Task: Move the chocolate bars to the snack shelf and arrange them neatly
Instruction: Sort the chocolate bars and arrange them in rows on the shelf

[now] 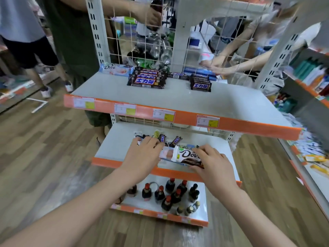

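Dove chocolate bars (185,156), a small handful, held low over the middle shelf (114,150) between both hands. Left hand (142,154) curled over the pale-wrapped end, fingers closed on it. Right hand (213,163) closed round the dark-wrapped end, fingertips (199,150) on the top edge, thumb underneath. Loose Snickers bars (175,141) and other small wrappers scattered just behind the hands. Above, on the top shelf (231,107), Snickers bars already laid in a stack (147,80), a smaller pile (200,82) to its right, one blue Dove bar (115,69) at the back left. Bottles (170,193) on the bottom shelf.

Probably best done by squaring the bars together, keeping both ends pinched, lifting clear of the orange shelf lip and setting them beside the blue Dove bar, labels forward.
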`<move>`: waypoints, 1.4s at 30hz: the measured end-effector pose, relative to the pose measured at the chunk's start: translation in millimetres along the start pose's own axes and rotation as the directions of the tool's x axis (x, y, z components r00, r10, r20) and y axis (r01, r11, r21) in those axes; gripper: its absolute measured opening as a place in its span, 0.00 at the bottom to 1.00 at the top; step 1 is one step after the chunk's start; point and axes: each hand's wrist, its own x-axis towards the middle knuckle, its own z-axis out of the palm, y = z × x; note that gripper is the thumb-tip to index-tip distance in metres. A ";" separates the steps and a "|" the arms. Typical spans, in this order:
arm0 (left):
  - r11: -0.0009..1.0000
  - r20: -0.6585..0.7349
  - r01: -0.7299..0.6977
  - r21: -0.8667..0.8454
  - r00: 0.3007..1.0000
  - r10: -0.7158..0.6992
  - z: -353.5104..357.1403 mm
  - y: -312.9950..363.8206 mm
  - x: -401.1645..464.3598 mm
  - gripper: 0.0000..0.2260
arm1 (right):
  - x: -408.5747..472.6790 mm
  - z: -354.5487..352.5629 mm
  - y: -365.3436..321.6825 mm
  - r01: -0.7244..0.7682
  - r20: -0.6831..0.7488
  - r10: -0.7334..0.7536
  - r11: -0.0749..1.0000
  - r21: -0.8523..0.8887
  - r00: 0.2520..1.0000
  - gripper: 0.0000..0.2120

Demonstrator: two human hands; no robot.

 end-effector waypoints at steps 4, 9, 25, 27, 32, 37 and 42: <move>1.000 -0.010 -0.018 0.009 1.000 0.018 -24.2 -12.4 -6.9 0.19 | 0.3 -19.5 -11.6 0.018 -0.015 -0.018 1.000 0.010 1.000 0.24; 0.999 -0.063 -0.008 0.045 0.998 0.011 -51.2 -28.2 -2.9 0.18 | 14.7 -42.0 -20.7 0.041 -0.047 -0.040 0.999 0.030 0.998 0.23; 0.992 -0.099 0.115 -0.053 0.988 -0.120 -77.7 -88.6 118.8 0.18 | 149.3 -86.6 1.7 0.088 -0.139 -0.086 0.996 0.008 0.987 0.24; 0.991 -0.119 0.118 -0.059 0.985 -0.125 -74.8 -96.5 133.5 0.17 | 169.1 -87.7 5.6 0.102 -0.141 -0.102 0.995 -0.003 0.985 0.25; 0.989 -0.145 0.136 -0.064 0.979 -0.144 -68.3 -114.4 156.3 0.17 | 205.7 -83.8 8.5 0.141 -0.151 -0.138 0.990 0.012 0.979 0.25; 0.982 -0.120 0.172 -0.073 0.976 -0.180 -64.6 -131.7 167.0 0.18 | 231.7 -79.5 0.4 0.191 -0.139 -0.183 0.981 0.044 0.973 0.25; 0.976 -0.099 0.201 -0.088 0.973 -0.209 -62.4 -151.1 172.2 0.18 | 252.7 -74.5 -14.8 0.223 -0.137 -0.219 0.975 0.012 0.966 0.26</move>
